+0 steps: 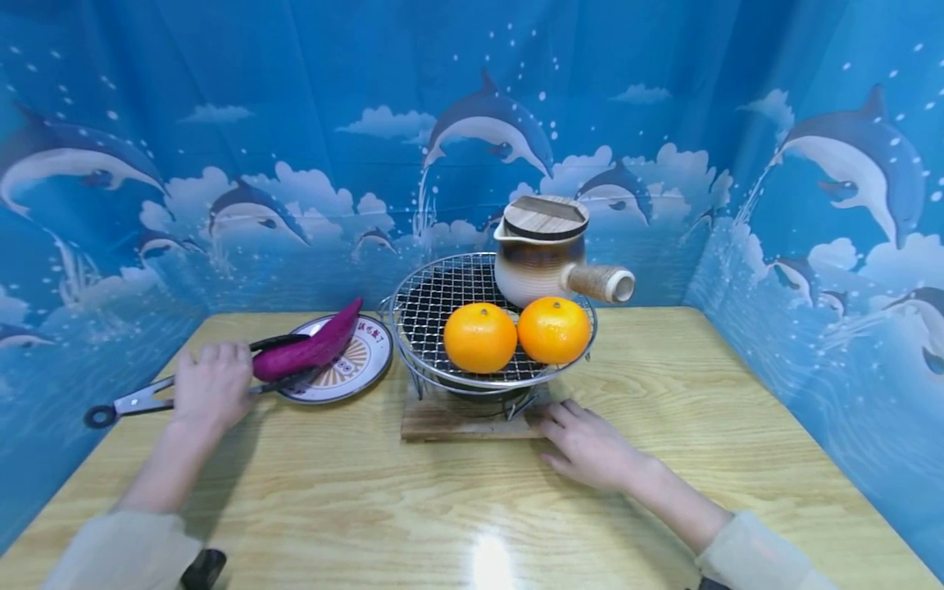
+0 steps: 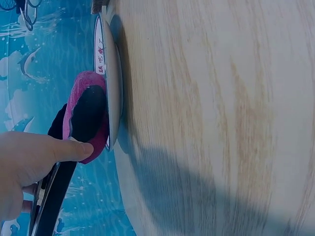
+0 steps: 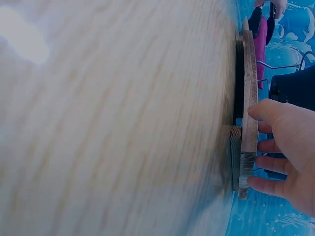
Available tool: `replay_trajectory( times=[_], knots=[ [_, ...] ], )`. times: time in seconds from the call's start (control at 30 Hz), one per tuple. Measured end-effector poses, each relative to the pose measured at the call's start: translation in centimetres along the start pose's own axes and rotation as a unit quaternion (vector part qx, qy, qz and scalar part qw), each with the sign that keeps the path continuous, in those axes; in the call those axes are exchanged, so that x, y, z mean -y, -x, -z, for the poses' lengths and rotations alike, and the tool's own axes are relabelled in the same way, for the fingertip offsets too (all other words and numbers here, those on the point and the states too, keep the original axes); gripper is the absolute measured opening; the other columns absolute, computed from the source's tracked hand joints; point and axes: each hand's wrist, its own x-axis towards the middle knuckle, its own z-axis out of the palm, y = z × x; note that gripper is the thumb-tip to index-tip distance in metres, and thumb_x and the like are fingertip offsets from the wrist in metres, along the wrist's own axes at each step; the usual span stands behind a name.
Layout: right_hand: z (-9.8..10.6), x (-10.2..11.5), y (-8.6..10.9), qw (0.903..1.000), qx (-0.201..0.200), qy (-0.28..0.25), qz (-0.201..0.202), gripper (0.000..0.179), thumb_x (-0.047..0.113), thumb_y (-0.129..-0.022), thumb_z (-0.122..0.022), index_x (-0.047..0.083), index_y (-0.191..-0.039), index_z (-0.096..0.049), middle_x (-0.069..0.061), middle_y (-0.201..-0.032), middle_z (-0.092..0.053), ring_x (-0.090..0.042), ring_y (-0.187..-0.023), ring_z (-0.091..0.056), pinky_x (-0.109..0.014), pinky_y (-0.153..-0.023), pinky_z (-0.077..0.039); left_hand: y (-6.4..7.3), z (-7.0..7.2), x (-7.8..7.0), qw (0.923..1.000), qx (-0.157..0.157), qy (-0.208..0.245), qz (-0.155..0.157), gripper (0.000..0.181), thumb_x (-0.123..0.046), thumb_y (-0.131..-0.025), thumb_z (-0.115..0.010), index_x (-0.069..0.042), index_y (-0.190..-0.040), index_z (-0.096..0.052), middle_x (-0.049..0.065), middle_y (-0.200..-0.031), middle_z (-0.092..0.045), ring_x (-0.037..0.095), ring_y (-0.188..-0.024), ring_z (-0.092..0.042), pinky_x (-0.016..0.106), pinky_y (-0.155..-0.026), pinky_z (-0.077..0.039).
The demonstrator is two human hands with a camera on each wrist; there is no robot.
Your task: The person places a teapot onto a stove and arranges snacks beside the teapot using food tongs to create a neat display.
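My left hand (image 1: pixel 214 383) grips black-and-silver tongs (image 1: pixel 144 399) around their arms. Between the black tips of the tongs is a purple sweet potato (image 1: pixel 313 348), tilted over a white patterned plate (image 1: pixel 379 354). In the left wrist view the sweet potato (image 2: pixel 78 93) overlaps the plate's rim (image 2: pixel 116 93), with my thumb on the tongs. My right hand (image 1: pixel 590 447) rests at the right end of a wooden board (image 1: pixel 450 424) under a small grill stove. In the right wrist view its fingers lie fairly straight and spread along the edge of the board (image 3: pixel 250 88).
Two oranges (image 1: pixel 480 338) (image 1: pixel 555 330) sit at the front of the round wire grill (image 1: pixel 435 299). Behind them on the grill stands a brown-and-cream pot (image 1: pixel 527 274) with a wooden lid, its side handle (image 1: pixel 599 281) pointing right. A blue dolphin curtain (image 1: pixel 324 98) encloses the wooden table (image 1: pixel 354 508).
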Motion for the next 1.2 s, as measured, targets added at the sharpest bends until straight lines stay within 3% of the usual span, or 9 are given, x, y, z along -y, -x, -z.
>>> replay_trajectory(
  times=[0.3,0.63,0.83,1.2],
  knots=[
    [-0.2,0.1,0.0,1.0000,0.003,-0.005,-0.003,0.039,0.027,-0.078,-0.070,0.007,-0.111,-0.063,-0.007,-0.111,-0.058,-0.024,-0.100,-0.054,-0.038,-0.086,-0.047,0.3,0.4,0.2,0.9999,0.008,0.009,0.011,0.072,-0.021,-0.059,-0.081,0.017,-0.111,-0.048,0.034,-0.097,-0.052,0.047,-0.091,-0.048,0.061,-0.074,-0.034],
    [-0.2,0.1,0.1,1.0000,-0.004,-0.007,-0.002,0.040,0.026,-0.077,-0.071,0.006,-0.111,-0.063,-0.007,-0.108,-0.058,-0.024,-0.100,-0.054,-0.038,-0.085,-0.048,0.4,0.7,0.1,0.9999,-0.012,0.009,0.008,0.067,-0.024,-0.062,-0.081,0.015,-0.105,-0.048,0.030,-0.092,-0.052,0.045,-0.086,-0.049,0.058,-0.069,-0.033],
    [-0.1,0.1,0.1,1.0000,-0.005,-0.008,-0.003,0.042,0.027,-0.078,-0.071,0.005,-0.112,-0.063,-0.008,-0.109,-0.059,-0.024,-0.101,-0.054,-0.039,-0.086,-0.047,-0.1,1.2,-0.3,0.9996,-0.018,0.019,0.008,0.065,-0.025,-0.063,-0.080,0.014,-0.104,-0.048,0.030,-0.093,-0.052,0.044,-0.086,-0.049,0.058,-0.068,-0.033],
    [0.0,0.0,0.0,0.9999,-0.004,-0.009,0.003,0.041,0.027,-0.078,-0.071,0.005,-0.112,-0.063,-0.010,-0.110,-0.058,-0.026,-0.102,-0.054,-0.040,-0.087,-0.047,-0.6,2.8,-0.7,0.9983,-0.003,0.046,0.036,0.065,-0.029,-0.067,-0.078,0.012,-0.107,-0.047,0.029,-0.101,-0.051,0.044,-0.093,-0.047,0.061,-0.071,-0.032]
  ],
)
